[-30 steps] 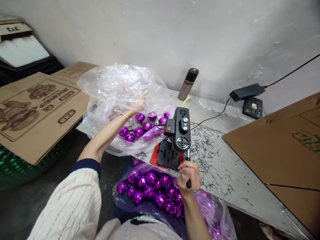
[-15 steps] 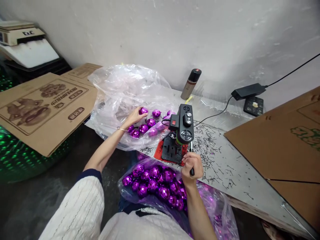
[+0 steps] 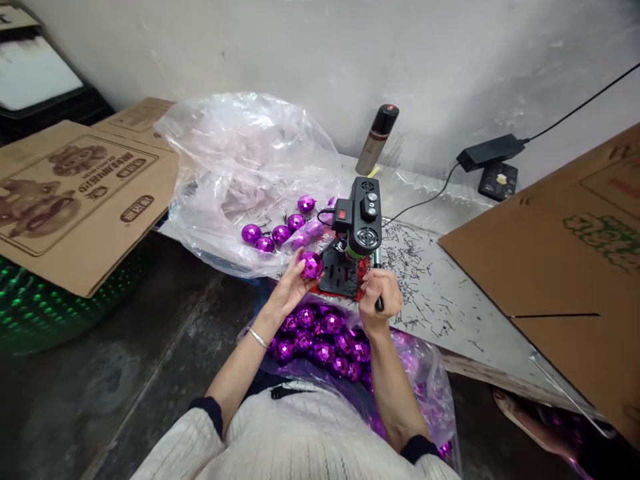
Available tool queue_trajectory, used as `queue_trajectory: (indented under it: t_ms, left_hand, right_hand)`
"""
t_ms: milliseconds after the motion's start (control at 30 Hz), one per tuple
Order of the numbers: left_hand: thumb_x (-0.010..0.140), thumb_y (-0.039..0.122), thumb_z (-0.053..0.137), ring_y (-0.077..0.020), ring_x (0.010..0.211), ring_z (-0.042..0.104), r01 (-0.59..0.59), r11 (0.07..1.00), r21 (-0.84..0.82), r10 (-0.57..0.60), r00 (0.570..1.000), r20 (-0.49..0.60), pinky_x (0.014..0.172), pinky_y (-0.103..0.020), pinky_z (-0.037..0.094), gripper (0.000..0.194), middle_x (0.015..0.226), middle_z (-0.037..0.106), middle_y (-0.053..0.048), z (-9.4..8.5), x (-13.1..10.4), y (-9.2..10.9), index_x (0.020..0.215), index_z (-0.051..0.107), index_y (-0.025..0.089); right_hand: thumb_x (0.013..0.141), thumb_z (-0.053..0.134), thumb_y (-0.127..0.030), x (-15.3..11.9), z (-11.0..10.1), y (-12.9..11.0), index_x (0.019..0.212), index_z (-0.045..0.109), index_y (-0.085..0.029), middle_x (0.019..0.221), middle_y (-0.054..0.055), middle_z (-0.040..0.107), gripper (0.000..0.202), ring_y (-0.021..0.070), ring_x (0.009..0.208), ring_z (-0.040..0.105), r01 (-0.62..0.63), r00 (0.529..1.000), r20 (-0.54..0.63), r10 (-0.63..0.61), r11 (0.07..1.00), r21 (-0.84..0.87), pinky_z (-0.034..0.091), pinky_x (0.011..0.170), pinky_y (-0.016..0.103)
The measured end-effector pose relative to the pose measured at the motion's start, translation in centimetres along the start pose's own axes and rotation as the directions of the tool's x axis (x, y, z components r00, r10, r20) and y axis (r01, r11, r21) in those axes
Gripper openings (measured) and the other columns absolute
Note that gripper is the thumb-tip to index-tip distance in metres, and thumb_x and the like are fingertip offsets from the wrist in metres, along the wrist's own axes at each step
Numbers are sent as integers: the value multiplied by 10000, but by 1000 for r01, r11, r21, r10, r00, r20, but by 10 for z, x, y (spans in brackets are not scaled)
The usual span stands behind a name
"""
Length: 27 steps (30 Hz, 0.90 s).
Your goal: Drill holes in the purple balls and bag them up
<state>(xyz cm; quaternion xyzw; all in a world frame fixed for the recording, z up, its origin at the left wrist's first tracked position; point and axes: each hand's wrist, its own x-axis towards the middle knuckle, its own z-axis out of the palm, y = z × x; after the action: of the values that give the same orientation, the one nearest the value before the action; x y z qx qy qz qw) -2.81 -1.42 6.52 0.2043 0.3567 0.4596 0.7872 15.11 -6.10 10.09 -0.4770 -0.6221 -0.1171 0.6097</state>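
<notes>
My left hand (image 3: 291, 285) holds a shiny purple faceted ball ornament (image 3: 311, 265) at the left front of a small black bench press (image 3: 367, 213). My right hand (image 3: 381, 293) is wrapped round the press's lever handle (image 3: 379, 304). Under the press head lies its slotted black base plate (image 3: 334, 275), on a red sheet. Several more purple balls (image 3: 281, 234) lie in the opening of a clear plastic bag (image 3: 210, 180) on the table. A second clear bag (image 3: 440, 373), full of purple balls, rests at my lap.
Small dark bits litter the table (image 3: 450, 300) right of the press. A spray can (image 3: 377, 140) and a black power adapter (image 3: 493, 152) stand near the wall. Cardboard boxes (image 3: 95, 193) flank both sides. Green shiny balls (image 3: 60, 300) sit below at the left.
My left hand has lifted a purple ball from the bag on the table and brought it right and nearer, beside the press. My right hand still grips the lever. The view has shifted slightly.
</notes>
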Motion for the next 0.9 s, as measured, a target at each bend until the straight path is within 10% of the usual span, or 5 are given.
queue_trajectory:
  t_ms: [267,633,900]
  left_hand:
    - [674,479,877,-170,931,704,-291,888,356,340,937,-82,931,-333,532,637,1032,734,-35,10,36,-49,1152,542,223]
    - [736,424,863,-301,1226,612,-396,239,887,480,842,247,1110,-460,365,623,1265,687,-113,6,51,-63,1258,590,223]
    - [722,470,861,-318,1278,577,-468,361,807,485,833,266,1160,-462,336,606,1301,680,-104,7,50,-61,1234,631,242]
  right_hand:
    - [940,488,-65,21,-7,-2,726,485,-211,691,-3,572,259,120,629,538,17,999,37,-17,1000,17,398,574,276]
    - [947,478,-87,23,-9,-6,731,497,-214,679,-2,586,251,123,626,560,43,997,65,-42,999,-25,430,574,270]
    - [942,484,-88,22,-8,-6,744,499,-220,668,-6,582,238,127,618,562,45,997,62,-44,999,-20,433,569,273]
